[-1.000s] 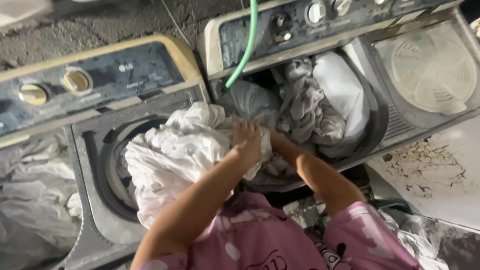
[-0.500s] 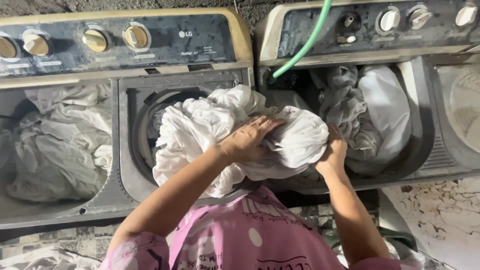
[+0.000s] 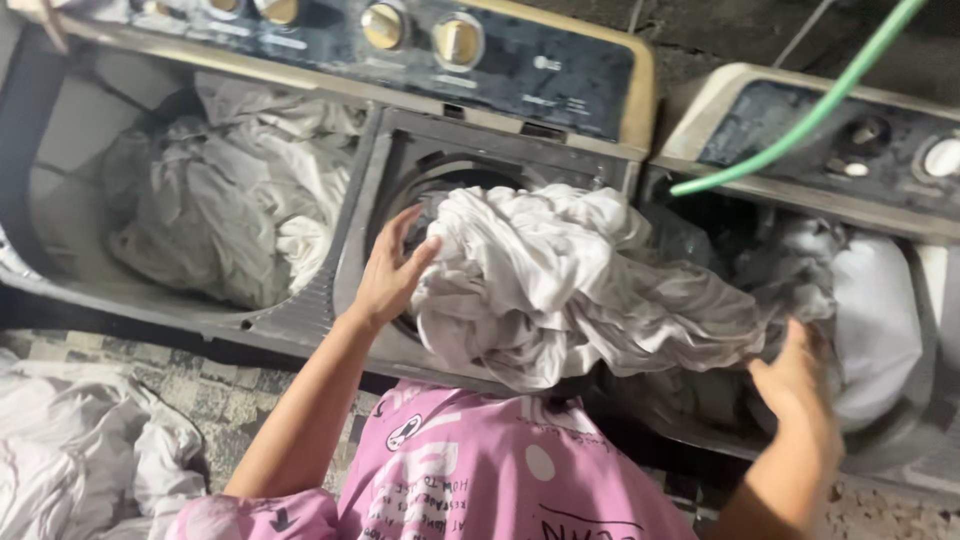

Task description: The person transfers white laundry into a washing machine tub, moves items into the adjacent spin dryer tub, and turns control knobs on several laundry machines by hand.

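Note:
A big bundle of wet white cloth point(image 3: 570, 285) lies across the round spin tub opening point(image 3: 440, 180) of the left washing machine. My left hand point(image 3: 390, 270) presses against the bundle's left side with fingers spread. My right hand point(image 3: 795, 375) is at the bundle's right end, fingers apart, touching the trailing cloth above the right machine's tub point(image 3: 860, 330).
The left machine's wash tub point(image 3: 220, 200) holds more white laundry. A green hose point(image 3: 800, 110) runs into the right machine. Control panels with knobs point(image 3: 455, 40) line the far side. A heap of white cloth point(image 3: 70, 450) lies on the tiled floor at lower left.
The view has swung left. The bundle has moved from the right machine over to the left machine's spin tub, and both hands have opened on its sides.

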